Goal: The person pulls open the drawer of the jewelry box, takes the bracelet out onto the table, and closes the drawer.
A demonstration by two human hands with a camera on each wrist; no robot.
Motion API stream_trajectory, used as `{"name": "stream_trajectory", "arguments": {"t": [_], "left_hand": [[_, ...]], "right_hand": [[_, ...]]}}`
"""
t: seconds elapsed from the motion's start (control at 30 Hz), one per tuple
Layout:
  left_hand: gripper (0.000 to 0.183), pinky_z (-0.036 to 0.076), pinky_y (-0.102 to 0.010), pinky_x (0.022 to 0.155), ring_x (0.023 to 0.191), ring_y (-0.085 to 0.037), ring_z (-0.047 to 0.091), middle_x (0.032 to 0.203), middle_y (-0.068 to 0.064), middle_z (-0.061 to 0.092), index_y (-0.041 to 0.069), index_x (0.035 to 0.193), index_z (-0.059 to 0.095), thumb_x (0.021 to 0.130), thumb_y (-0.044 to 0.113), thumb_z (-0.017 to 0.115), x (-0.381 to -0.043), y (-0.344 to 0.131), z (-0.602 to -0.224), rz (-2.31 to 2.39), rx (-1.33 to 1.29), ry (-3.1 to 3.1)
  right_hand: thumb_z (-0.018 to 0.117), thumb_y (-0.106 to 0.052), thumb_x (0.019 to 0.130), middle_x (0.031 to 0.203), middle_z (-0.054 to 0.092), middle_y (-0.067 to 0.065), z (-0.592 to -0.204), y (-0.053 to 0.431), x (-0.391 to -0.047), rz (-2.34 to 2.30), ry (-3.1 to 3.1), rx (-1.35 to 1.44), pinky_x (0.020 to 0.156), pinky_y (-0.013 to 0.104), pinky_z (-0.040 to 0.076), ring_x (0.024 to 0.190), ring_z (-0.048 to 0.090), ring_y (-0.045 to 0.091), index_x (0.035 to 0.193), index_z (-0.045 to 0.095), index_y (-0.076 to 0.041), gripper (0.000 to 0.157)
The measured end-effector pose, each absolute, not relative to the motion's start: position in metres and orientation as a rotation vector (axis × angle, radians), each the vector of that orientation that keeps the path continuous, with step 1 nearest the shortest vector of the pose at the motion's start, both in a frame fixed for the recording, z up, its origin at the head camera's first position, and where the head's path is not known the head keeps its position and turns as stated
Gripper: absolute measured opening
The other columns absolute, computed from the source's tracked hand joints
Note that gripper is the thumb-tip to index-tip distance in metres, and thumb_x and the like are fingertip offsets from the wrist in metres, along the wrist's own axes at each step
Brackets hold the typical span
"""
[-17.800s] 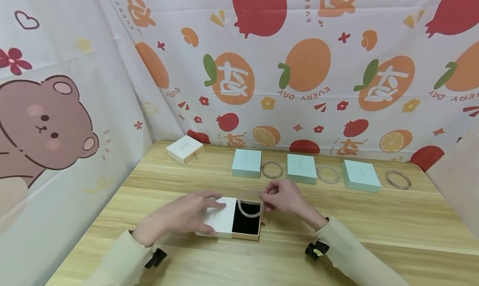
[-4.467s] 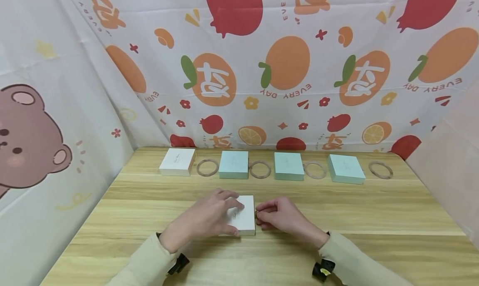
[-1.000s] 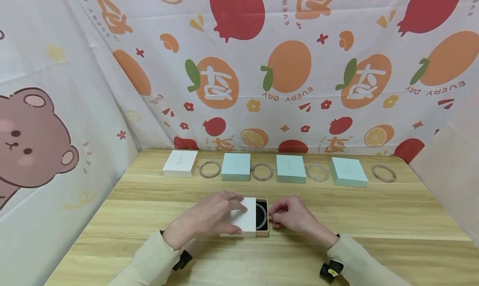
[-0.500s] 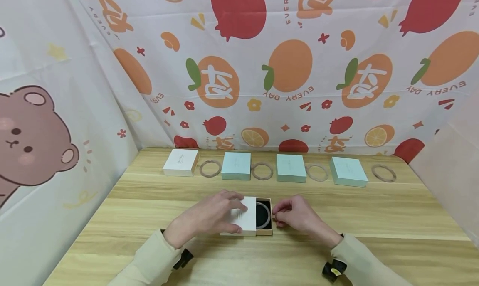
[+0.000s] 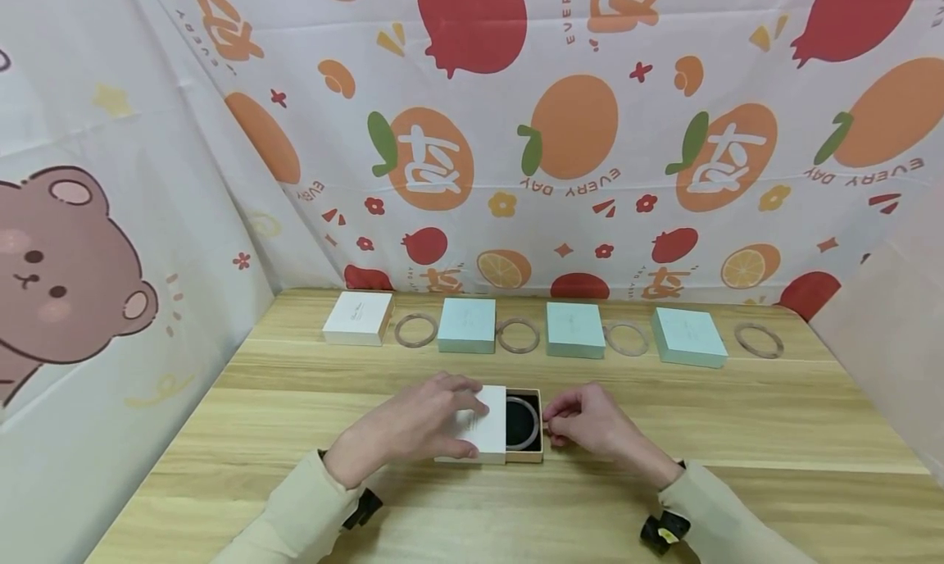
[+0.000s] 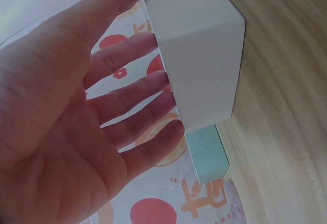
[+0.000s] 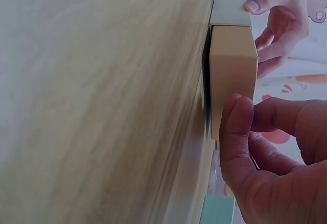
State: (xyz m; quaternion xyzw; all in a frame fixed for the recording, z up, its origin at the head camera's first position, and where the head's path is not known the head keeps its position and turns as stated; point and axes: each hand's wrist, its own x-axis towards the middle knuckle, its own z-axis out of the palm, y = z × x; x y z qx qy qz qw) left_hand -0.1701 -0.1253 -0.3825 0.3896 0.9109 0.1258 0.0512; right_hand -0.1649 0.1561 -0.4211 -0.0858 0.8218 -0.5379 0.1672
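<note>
A white jewellery box (image 5: pixel 492 433) with a slide-out drawer (image 5: pixel 524 457) lies on the table, the drawer partly out to the right. On the drawer's black lining lies a pale bangle (image 5: pixel 536 424), its left part hidden under the cover. My left hand (image 5: pixel 413 429) holds the cover, thumb at the near edge and fingers on the top and far side. Fingertips meet the cover's edge in the left wrist view. My right hand (image 5: pixel 597 427) pinches at the drawer's tan end face (image 7: pixel 234 66); whatever is between thumb and forefinger is hidden.
Along the table's back stand another white box (image 5: pixel 358 318) and three mint-green boxes (image 5: pixel 467 325), with bangles (image 5: pixel 416 330) lying beside them. A fruit-print cloth (image 5: pixel 575 252) hangs behind the table (image 5: pixel 295 400).
The right hand has moved right and the drawer has slid further out, showing more of the bangle. Before that the box looked closed. The left hand has stayed on the cover.
</note>
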Motion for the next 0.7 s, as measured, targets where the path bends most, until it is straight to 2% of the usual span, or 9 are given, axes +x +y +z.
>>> {"name": "stream_trajectory", "arguments": {"t": [0.7], "left_hand": [[0.048, 0.049, -0.05, 0.111, 0.134, -0.033, 0.057, 0.143, -0.011, 0.063, 0.016, 0.122, 0.074, 0.083, 0.041, 0.084, -0.1705, -0.1246, -0.3827, 0.385, 1.179, 2.774]], "right_hand": [[0.063, 0.003, 0.089, 0.079, 0.072, 0.01, -0.4203, 0.1639, -0.1645, -1.494, 2.368, -0.195, 0.062, 0.026, 0.056, 0.067, 0.066, 0.014, 0.094, 0.074, 0.003, 0.012]]}}
